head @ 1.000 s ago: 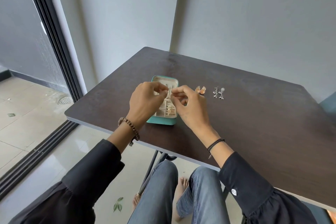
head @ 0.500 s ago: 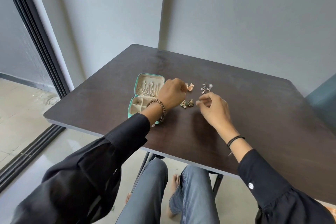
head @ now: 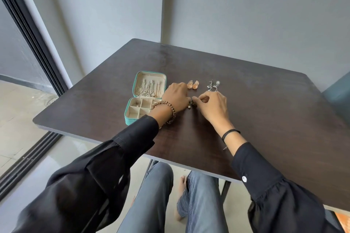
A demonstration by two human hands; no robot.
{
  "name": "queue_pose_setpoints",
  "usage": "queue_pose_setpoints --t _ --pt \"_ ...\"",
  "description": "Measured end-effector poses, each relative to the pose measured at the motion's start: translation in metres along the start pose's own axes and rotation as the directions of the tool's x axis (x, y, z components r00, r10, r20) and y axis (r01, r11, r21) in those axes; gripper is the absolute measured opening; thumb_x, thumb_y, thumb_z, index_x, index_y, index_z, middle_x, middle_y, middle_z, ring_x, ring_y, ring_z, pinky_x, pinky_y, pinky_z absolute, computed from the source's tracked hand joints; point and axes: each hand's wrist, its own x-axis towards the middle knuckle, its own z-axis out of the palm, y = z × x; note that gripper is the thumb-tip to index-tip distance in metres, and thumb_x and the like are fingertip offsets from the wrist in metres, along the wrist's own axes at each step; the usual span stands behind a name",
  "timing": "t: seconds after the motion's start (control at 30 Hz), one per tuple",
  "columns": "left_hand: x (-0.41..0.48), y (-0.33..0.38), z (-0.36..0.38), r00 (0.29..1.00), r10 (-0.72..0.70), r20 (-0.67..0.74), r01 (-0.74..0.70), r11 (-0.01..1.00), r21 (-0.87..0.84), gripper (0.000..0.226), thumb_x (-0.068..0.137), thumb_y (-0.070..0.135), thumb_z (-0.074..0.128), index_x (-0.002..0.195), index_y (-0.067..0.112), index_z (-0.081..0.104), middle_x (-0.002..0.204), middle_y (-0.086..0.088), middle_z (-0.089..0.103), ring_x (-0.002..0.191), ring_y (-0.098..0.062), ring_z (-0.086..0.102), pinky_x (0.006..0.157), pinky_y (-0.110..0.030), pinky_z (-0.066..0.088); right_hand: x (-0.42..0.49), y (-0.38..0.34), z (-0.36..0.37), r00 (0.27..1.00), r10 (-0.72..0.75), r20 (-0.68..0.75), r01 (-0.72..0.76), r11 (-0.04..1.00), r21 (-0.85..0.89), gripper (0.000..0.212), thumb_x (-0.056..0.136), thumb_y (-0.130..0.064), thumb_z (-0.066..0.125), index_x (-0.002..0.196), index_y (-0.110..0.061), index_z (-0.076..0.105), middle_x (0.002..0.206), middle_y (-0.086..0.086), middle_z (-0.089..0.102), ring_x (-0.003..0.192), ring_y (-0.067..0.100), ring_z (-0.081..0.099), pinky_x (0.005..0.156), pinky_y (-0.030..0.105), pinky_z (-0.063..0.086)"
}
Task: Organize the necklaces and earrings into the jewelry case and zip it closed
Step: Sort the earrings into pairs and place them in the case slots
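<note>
An open teal jewelry case (head: 130, 119) lies on the dark table (head: 265, 119). Several necklaces (head: 149, 88) hang inside its raised lid, and one small piece sits in a cream compartment of its base. Right of the case my left hand (head: 175, 98) and my right hand (head: 213, 107) meet over a pair of dark beaded earrings (head: 191, 104), fingertips pinched on them; the earrings are mostly hidden. A rose-gold pair of earrings (head: 193, 84) lies just beyond my left hand. A silver dangling pair (head: 213, 86) lies beyond my right hand.
Grey walls meet in a corner behind the table. A dark sliding-door frame (head: 30, 47) runs along the left. A teal chair back (head: 339, 96) shows at the right edge. My knees sit under the table's near edge.
Both hands left the case, where they held a small piece together, and moved right to the dark earrings on the table. The right hand has closed in beside the left.
</note>
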Motion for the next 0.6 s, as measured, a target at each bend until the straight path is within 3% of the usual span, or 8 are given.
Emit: queue_pose_setpoints --t 0.2,0.4,0.6 --pt "-0.006 0.005 0.002 1.0 0.006 0.008 -0.006 1.0 0.017 0.03 0.094 0.035 0.067 0.103 0.007 0.071 0.115 -0.014 0.07 0.115 -0.031 0.061 0.085 -0.038 0.05 -0.001 -0.009 0.0 0.998 0.052 0.02 -0.053 0.998 0.034 0.014 0.087 -0.023 0.074 0.096 -0.014 0.079 0.091 0.005 0.076 0.099 0.021 0.068 0.082 0.026 0.048" --pt "-0.018 0.013 0.002 1.0 -0.004 -0.002 0.004 0.999 0.035 0.024 0.101 0.026 0.057 0.114 0.006 0.059 0.122 -0.016 0.063 0.115 -0.036 0.059 0.086 -0.042 0.048 -0.007 -0.007 -0.001 0.998 0.053 0.044 -0.056 0.997 0.053 0.018 0.089 -0.026 0.076 0.098 -0.011 0.077 0.096 0.007 0.076 0.097 0.023 0.07 0.087 0.033 0.053" --pt "-0.033 0.015 -0.002 1.0 0.007 -0.03 -0.013 0.977 -0.213 0.011 0.093 0.018 0.069 0.098 0.01 0.074 0.107 -0.011 0.072 0.106 -0.028 0.066 0.091 -0.043 0.054 -0.026 -0.005 -0.009 0.999 0.033 0.039 -0.036 0.995 0.092 0.008 0.096 -0.017 0.066 0.1 -0.013 0.072 0.096 0.005 0.071 0.09 0.021 0.064 0.069 0.025 0.039"
